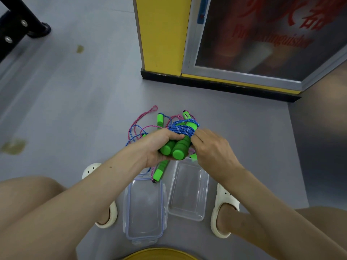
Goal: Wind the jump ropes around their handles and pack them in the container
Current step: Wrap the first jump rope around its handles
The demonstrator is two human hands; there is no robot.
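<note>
The two green foam handles (pixel 176 148), wound with blue braided rope (pixel 183 129), lie in the left hand (pixel 159 145) — its fingers curl around both. The right hand (pixel 212 147), at 3 o'clock, pinches the rope coil. The clear plastic container (pixel 187 212) sits on the floor at 6 o'clock — loose pink rope (pixel 137 126) at 10 o'clock.

The left hand (pixel 159 145) covers the middles of the bundled green handles (pixel 179 153).
</note>
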